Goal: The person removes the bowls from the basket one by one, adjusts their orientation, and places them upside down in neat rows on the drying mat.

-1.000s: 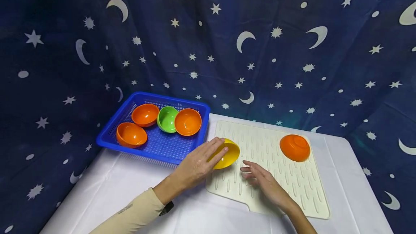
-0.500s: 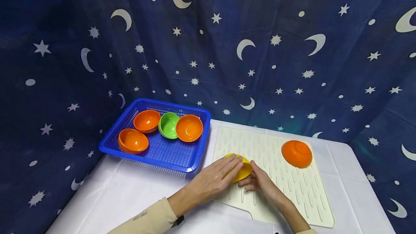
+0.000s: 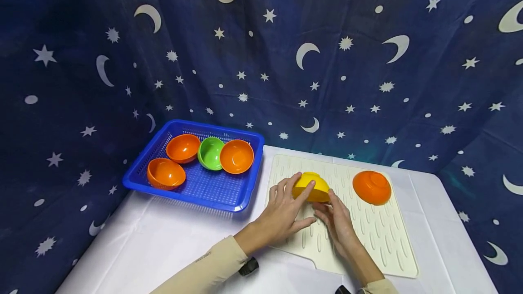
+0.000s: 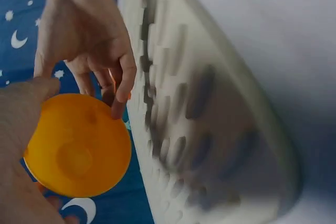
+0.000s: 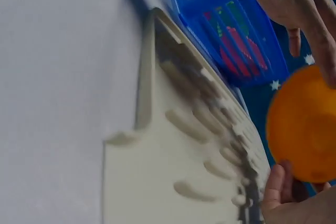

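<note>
In the head view a yellow bowl (image 3: 312,187) is held above the ribbed white draining mat (image 3: 294,164), tilted with its base up. My right hand (image 3: 341,226) pinches the rim at the bowl's right side. My left hand (image 3: 282,214) rests spread fingers on the bowl's left side, its thumb standing clear. The inside of the yellow bowl (image 4: 79,148) faces the left wrist camera, where my right hand (image 4: 86,30) reaches in from above. In the right wrist view the bowl (image 5: 304,124) lies between both hands.
An orange bowl (image 3: 372,187) lies upside down at the mat's right side. A blue plastic basket (image 3: 192,198) stands at the left. Inside it are a green bowl (image 3: 209,154) and three orange bowls. Behind the white-covered table (image 3: 188,235) hangs a starry dark-blue curtain (image 3: 261,58).
The left hand has brought the yellow bowl rightward over the mat, and the right hand has taken hold of its rim. The bowl has turned base up, and the left thumb has come off it.
</note>
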